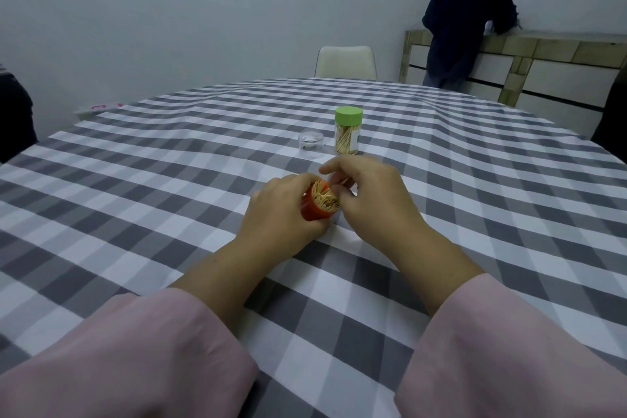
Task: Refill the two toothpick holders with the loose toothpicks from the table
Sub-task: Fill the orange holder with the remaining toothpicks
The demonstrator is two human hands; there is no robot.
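My left hand (pixel 281 214) grips an orange toothpick holder (pixel 314 209), tilted toward me, its open mouth packed with toothpicks (pixel 325 197). My right hand (pixel 373 193) is right beside the holder's mouth, fingers curled and pinching a few loose toothpicks (pixel 344 182) at its rim. Farther back stands a second holder (pixel 347 134), clear with a green lid on, holding toothpicks. A small clear lid (pixel 310 141) lies on the cloth to its left.
The table carries a grey and white checked cloth (pixel 169 197). A white chair (pixel 346 61) stands at the far edge. A person in dark clothes (pixel 468 17) leans on a sideboard (pixel 543 58) at back right. A dark shape (pixel 13 112) sits at left.
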